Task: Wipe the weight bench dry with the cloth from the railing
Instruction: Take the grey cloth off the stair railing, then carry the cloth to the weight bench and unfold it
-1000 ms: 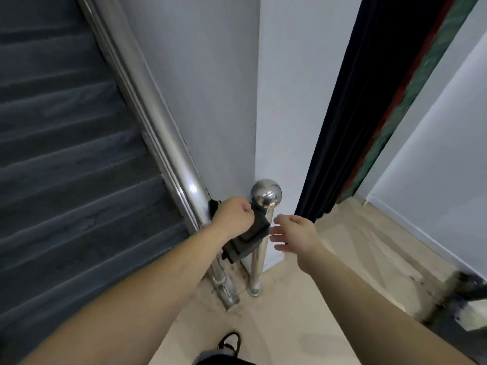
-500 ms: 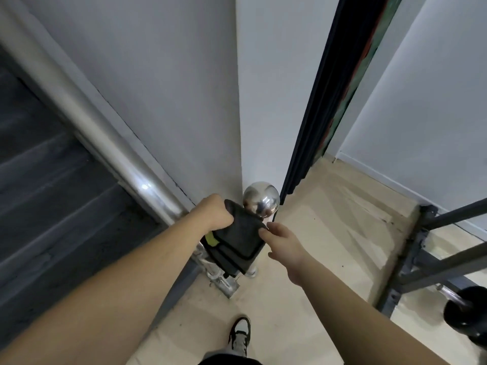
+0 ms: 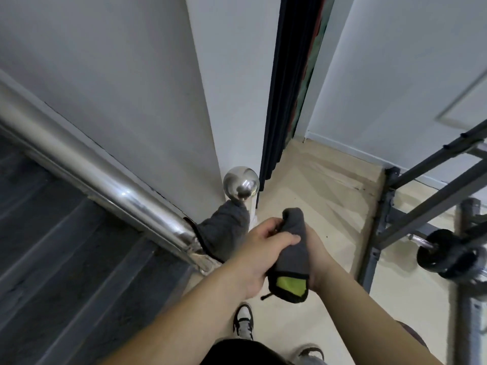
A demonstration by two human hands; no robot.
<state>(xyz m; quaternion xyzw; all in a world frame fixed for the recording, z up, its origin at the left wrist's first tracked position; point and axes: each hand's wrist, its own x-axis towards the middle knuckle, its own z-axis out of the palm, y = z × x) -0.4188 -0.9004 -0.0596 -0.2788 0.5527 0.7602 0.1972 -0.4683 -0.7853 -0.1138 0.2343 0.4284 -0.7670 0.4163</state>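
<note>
A dark grey cloth (image 3: 293, 248) with a yellow-green patch at its lower end is off the railing, held in front of me. My left hand (image 3: 259, 248) grips its upper part with fingers curled over it. My right hand (image 3: 317, 255) holds its right side, fingers hidden behind the fabric. A second grey cloth (image 3: 224, 229) still hangs over the low end of the steel railing (image 3: 105, 185), just below the ball finial (image 3: 241, 183). The grey metal frame of the weight gear (image 3: 390, 219) stands at the right; the bench pad itself is out of view.
A barbell end with a black plate (image 3: 442, 255) sticks out at the right. Dark stairs (image 3: 52, 259) drop to the left of the railing. A white wall corner (image 3: 205, 101) and dark curtain (image 3: 287, 88) lie ahead. My shoes (image 3: 243, 321) stand on beige floor.
The cloth has come off the railing end and moved right and toward me. My right hand has closed onto it beside my left. The view has turned right, showing more of the frame.
</note>
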